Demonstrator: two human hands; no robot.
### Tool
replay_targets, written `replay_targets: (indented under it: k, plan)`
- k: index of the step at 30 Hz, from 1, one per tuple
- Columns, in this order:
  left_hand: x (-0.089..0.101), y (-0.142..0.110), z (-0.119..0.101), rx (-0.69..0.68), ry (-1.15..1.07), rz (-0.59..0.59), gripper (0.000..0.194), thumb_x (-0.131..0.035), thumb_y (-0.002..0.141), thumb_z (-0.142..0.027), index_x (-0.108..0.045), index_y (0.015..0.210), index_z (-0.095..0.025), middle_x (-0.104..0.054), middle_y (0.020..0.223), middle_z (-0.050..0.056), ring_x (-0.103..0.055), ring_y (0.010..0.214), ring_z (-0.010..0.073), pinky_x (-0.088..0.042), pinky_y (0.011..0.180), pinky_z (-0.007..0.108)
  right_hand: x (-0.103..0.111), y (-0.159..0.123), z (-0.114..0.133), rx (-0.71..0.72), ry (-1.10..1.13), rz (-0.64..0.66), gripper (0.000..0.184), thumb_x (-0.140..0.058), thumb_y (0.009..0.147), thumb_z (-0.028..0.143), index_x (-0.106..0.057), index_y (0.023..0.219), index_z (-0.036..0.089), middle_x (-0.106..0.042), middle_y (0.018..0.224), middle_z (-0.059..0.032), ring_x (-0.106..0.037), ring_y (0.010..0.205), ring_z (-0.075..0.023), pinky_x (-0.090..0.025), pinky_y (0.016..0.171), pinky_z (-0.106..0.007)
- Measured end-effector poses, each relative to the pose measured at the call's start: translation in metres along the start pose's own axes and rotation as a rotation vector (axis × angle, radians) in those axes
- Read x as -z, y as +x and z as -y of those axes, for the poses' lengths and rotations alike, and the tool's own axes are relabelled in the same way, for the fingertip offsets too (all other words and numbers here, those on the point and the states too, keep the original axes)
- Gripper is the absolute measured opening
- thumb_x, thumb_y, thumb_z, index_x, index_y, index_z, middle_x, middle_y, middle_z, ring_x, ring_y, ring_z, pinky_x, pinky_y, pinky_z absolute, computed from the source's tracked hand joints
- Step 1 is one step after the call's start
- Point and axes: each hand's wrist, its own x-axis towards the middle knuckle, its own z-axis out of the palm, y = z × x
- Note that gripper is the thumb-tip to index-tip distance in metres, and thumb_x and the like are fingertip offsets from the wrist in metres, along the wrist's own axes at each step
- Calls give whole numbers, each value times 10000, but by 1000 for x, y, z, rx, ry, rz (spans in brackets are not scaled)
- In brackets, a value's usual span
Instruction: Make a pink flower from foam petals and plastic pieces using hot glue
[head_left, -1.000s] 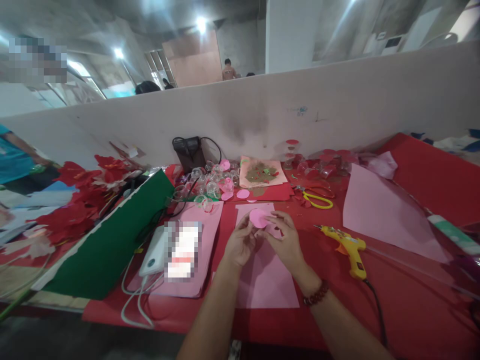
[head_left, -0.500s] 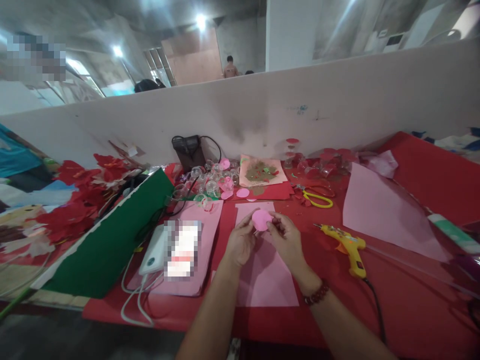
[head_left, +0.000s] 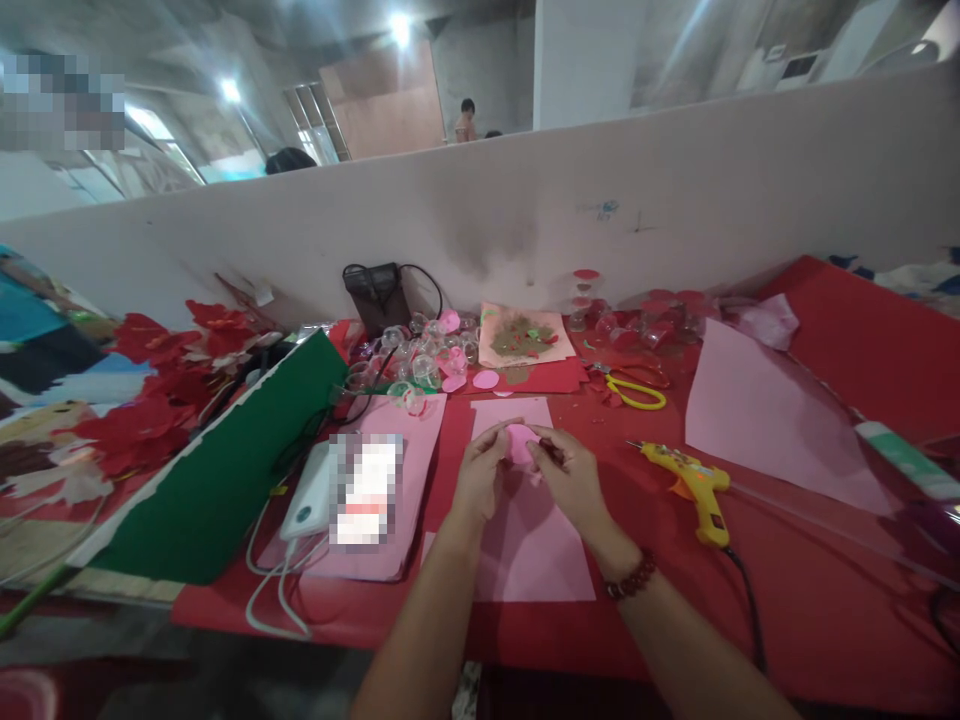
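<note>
Both hands hold a round pink paper disc [head_left: 523, 444] above the table's middle. My left hand [head_left: 480, 468] is closed on its left edge, fingers curled behind it. My right hand [head_left: 570, 465] pinches the right edge between thumb and fingers. A small pink scrap shows just under the disc; whether it is attached, I cannot tell. Beneath the hands lies a pink paper sheet [head_left: 532, 560] on the red table covering. To the right rests a yellow glue gun [head_left: 694, 485], its nozzle pointing left.
Clear plastic cups [head_left: 426, 370] and pink discs cluster at the back. Yellow-handled scissors [head_left: 636, 393] lie right of a scrap-covered sheet [head_left: 525, 340]. At left are a phone [head_left: 367, 490], a white power bank [head_left: 307, 495] and a green board [head_left: 225, 480]. A low white wall [head_left: 637, 170] stands behind.
The pink disc has tilted and more of it is covered by my fingers. My hands have drawn slightly closer together. A small pink scrap now shows below the disc.
</note>
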Motion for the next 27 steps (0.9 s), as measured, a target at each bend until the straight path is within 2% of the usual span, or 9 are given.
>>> replay_targets:
  k: [5, 9, 11, 14, 18, 22, 27]
  plan:
    - [3, 1, 1, 51, -2, -7, 353, -741, 705, -335, -720, 991, -131, -719, 858, 97, -644, 731, 171, -505, 693, 292, 1, -2, 6, 24, -35, 23, 307, -508, 885, 426, -698, 1004, 216, -704, 871, -50, -598, 545, -141, -490, 573, -280]
    - [4, 2, 4, -3, 41, -45, 274, -762, 681, -317, -744, 896, -147, -726, 868, 84, -647, 767, 165, -496, 751, 283, 3, -3, 9, 79, -94, -26, 294, -508, 883, 423, -708, 976, 228, -708, 950, -58, -644, 713, -185, -503, 656, -293]
    - [3, 2, 6, -49, 114, -86, 257, -761, 684, -320, -751, 881, -156, -730, 887, 76, -644, 798, 163, -490, 768, 274, 3, -3, 8, 63, -87, -28, 295, -509, 880, 431, -703, 981, 233, -709, 923, -57, -641, 733, -194, -500, 650, -291]
    - [1, 1, 7, -41, 167, -88, 302, -741, 702, -361, -746, 924, -156, -728, 890, 76, -640, 790, 169, -493, 721, 276, 3, -4, 7, 17, -64, -7, 309, -505, 881, 446, -695, 1000, 234, -691, 771, -39, -617, 644, -180, -473, 582, -269]
    - [0, 2, 8, -19, 98, -87, 303, -758, 682, -364, -738, 902, -156, -721, 857, 64, -634, 744, 151, -487, 709, 266, 1, -3, 6, 1, -57, -6, 336, -480, 895, 458, -688, 982, 208, -611, 605, 0, -553, 519, -146, -435, 538, -254]
    - [1, 4, 9, -7, 41, -88, 300, -750, 694, -361, -725, 907, -151, -715, 837, 61, -634, 750, 147, -484, 726, 263, 0, -1, 6, -20, 1, 34, 346, -483, 892, 463, -671, 1020, 202, -607, 615, 6, -551, 510, -138, -442, 541, -250]
    - [1, 5, 11, 35, 29, -95, 290, -750, 692, -361, -706, 861, -129, -709, 809, 63, -639, 731, 150, -491, 715, 267, -1, -1, 3, -76, 86, 23, 337, -485, 892, 452, -671, 992, 189, -573, 583, 13, -533, 499, -131, -431, 512, -243]
